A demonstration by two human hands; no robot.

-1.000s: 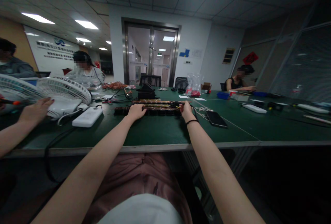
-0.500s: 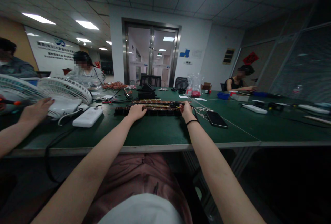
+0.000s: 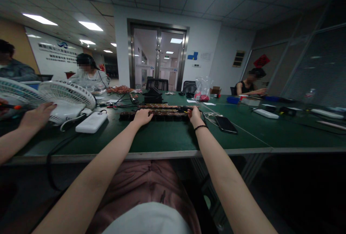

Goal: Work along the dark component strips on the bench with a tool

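Note:
A long, low black assembly (image 3: 169, 117) lies across the green table in front of me, with thin copper-gold strips or rods running along its length. My left hand (image 3: 142, 116) is on its left part, fingers curled down over the near edge; the fingertips are partly hidden. At the right end, my right hand (image 3: 195, 114) is closed in a pinch around a dark tool with a yellow part (image 3: 184, 109), which points left over the strips. Its exact kind is too small to make out.
To the left, another person's hand (image 3: 38, 115) rests at a white fan (image 3: 67, 97). A white power bank (image 3: 92, 122) lies nearby. On the right are a coiled white cable (image 3: 212, 117) and a black phone (image 3: 226, 124). A black box-like object (image 3: 153, 97) stands behind the assembly.

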